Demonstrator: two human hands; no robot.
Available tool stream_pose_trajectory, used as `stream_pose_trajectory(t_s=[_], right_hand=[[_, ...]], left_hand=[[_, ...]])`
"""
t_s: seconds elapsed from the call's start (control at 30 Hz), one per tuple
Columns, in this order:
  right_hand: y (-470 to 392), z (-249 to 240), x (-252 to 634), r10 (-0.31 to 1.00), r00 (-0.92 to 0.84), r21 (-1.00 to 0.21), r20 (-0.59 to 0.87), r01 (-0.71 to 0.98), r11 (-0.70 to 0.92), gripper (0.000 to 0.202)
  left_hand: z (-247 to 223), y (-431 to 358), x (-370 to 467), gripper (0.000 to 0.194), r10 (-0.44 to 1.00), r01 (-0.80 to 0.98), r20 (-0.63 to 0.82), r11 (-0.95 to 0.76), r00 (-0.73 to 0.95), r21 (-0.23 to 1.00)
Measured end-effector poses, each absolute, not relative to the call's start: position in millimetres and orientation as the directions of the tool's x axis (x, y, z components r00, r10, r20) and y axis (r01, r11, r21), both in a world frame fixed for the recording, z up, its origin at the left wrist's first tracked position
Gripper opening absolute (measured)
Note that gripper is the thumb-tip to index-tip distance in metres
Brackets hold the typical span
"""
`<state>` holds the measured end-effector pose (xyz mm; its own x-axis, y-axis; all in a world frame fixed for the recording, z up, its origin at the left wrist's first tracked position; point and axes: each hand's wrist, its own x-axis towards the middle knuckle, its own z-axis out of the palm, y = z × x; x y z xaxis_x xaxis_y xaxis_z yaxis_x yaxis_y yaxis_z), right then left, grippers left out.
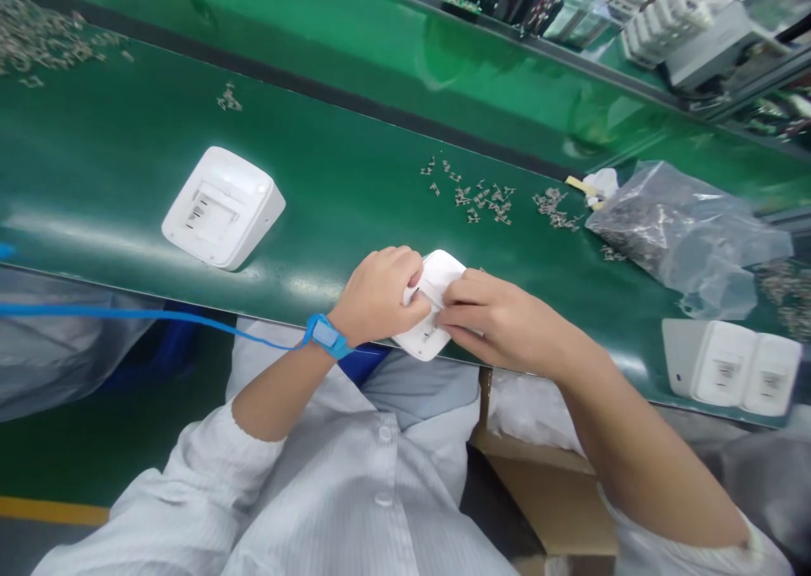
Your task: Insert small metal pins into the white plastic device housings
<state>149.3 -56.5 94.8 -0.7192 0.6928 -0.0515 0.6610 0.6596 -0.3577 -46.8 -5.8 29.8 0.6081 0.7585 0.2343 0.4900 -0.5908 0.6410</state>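
Note:
A white plastic housing lies between my hands at the front edge of the green bench. My left hand, with a blue strap on its wrist, is closed round the housing's left side. Over the right side, my right hand has its fingers pressed together at the recess; whatever they pinch is too small to make out. Small metal clips are scattered behind the housing, with another little heap to their right.
Another white housing rests at left. At right are a clear plastic bag of clips and white housings side by side. More clips lie far left. A shelf edge runs behind. A cardboard box stands below.

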Motion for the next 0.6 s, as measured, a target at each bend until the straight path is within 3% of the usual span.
stream_pose_trajectory(t_s=[0.23, 0.6], right_hand=[[-47, 98, 152, 0.729, -0.68, -0.492, -0.078, 0.662, 0.566, 0.021], [-22, 112, 130, 0.607, -0.71, -0.251, -0.356, 0.699, 0.67, 0.022]], left_hand=[[29, -5, -47, 0.016, 0.766, 0.485, 0.235, -0.58, 0.598, 0.655], [27, -4, -48, 0.017, 0.753, 0.461, 0.251, -0.593, 0.608, 0.66]])
